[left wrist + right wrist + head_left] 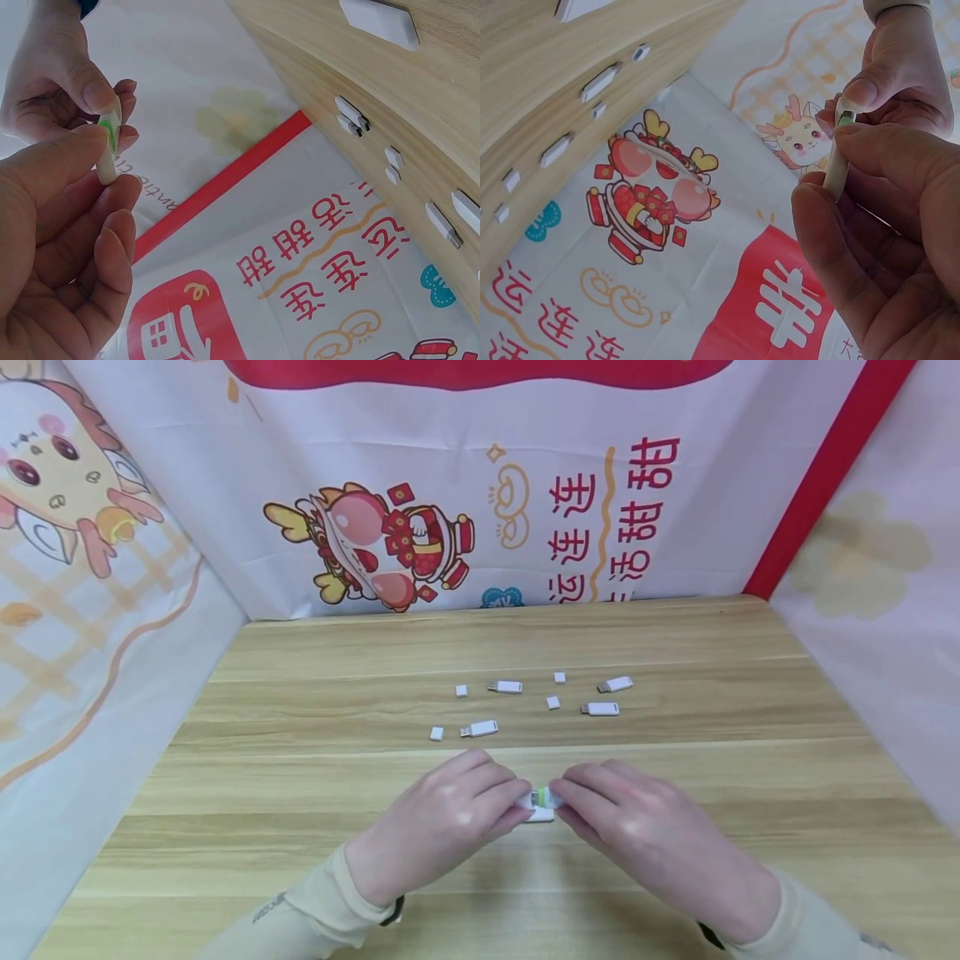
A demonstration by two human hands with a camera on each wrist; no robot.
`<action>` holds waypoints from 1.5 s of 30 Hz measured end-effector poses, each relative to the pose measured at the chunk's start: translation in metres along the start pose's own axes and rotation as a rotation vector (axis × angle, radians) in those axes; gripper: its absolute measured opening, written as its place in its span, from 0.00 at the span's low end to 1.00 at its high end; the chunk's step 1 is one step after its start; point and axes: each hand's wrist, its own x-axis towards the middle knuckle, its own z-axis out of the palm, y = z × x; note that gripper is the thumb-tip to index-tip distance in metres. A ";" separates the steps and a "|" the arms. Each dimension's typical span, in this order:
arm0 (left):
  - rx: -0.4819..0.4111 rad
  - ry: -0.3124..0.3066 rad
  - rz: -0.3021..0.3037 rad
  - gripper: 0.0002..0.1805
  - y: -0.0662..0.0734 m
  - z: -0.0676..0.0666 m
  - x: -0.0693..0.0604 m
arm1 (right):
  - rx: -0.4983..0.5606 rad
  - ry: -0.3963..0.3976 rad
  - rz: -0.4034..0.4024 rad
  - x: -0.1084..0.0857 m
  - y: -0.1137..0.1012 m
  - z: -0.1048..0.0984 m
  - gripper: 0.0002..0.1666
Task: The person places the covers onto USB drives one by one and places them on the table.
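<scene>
Above the light wood-grain counter (300, 777), the left hand (453, 806) pinches one end of a slim white USB stick with a green part (543, 797), its grip closed to the stick's thickness; the right hand (648, 827) pinches the other end just as tightly. A flat white piece (540, 816) shows beneath the fingertips. Farther off lie four uncapped white rectangular USB sticks (483, 727) and four small square white caps (437, 734).

Sheets (225, 452) (cartoon-printed) wall this wooden tabletop (300, 710) into a booth.
</scene>
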 end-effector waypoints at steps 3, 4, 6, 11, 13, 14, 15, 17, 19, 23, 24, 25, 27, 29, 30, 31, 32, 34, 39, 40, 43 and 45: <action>0.007 0.002 0.002 0.11 0.000 0.000 0.001 | 0.006 -0.003 0.004 0.000 -0.001 0.000 0.25; 0.008 0.002 0.003 0.11 0.001 0.000 0.001 | 0.008 -0.005 0.007 0.000 -0.001 -0.001 0.25; 0.011 0.003 0.004 0.12 0.001 0.000 0.001 | 0.006 -0.006 0.008 0.000 -0.002 -0.001 0.25; 0.013 0.004 0.008 0.12 0.001 0.000 0.002 | 0.005 -0.008 0.008 0.001 -0.003 -0.001 0.27; 0.016 0.005 0.009 0.12 0.001 0.000 0.002 | 0.003 -0.009 0.006 0.001 -0.003 -0.001 0.26; 0.017 0.005 0.009 0.12 0.002 0.000 0.002 | 0.000 -0.008 0.004 0.001 -0.003 -0.001 0.26; 0.017 0.005 0.008 0.12 0.002 0.000 0.002 | -0.002 -0.008 0.003 0.001 -0.003 -0.001 0.26; 0.016 0.001 0.004 0.12 0.002 0.000 0.003 | -0.008 -0.004 -0.004 0.001 -0.003 0.000 0.26; 0.014 -0.003 0.000 0.12 0.002 0.000 0.003 | -0.011 -0.003 -0.006 0.002 -0.003 0.000 0.26; 0.010 -0.007 -0.005 0.13 0.002 0.001 0.003 | -0.013 -0.006 -0.008 0.002 -0.003 0.000 0.25; 0.009 -0.008 -0.004 0.13 0.002 0.002 0.003 | -0.013 -0.006 -0.008 0.002 -0.003 0.001 0.25; 0.007 -0.011 -0.003 0.13 0.001 0.002 0.003 | -0.012 -0.008 -0.009 0.002 -0.003 0.001 0.25; 0.001 -0.019 0.000 0.13 0.002 0.003 0.001 | -0.009 -0.007 -0.014 0.002 -0.003 0.001 0.26; -0.009 -0.028 0.002 0.14 0.002 0.004 0.000 | -0.007 -0.002 -0.025 0.002 -0.002 0.002 0.27; -0.013 -0.032 0.005 0.14 0.001 0.005 -0.001 | -0.004 0.000 -0.030 0.002 -0.002 0.002 0.28; -0.017 -0.036 0.005 0.14 0.001 0.005 -0.001 | -0.002 0.001 -0.035 0.001 -0.002 0.002 0.28; -0.021 -0.038 0.005 0.15 0.001 0.006 -0.002 | -0.004 0.005 -0.042 0.001 -0.001 0.003 0.28; -0.030 -0.038 0.002 0.14 0.001 0.007 -0.003 | -0.005 0.005 -0.052 0.001 0.000 0.003 0.28; -0.036 -0.037 -0.005 0.12 0.001 0.008 -0.003 | -0.005 -0.016 -0.059 0.001 0.002 0.005 0.24; -0.033 -0.036 -0.004 0.11 0.001 0.008 -0.003 | -0.007 -0.015 -0.062 0.001 0.002 0.005 0.24; -0.017 -0.026 0.001 0.10 0.001 0.009 -0.002 | -0.018 0.008 -0.073 0.003 0.001 0.007 0.25; -0.005 -0.017 0.005 0.11 0.001 0.009 -0.001 | -0.028 0.033 -0.081 0.004 0.001 0.008 0.27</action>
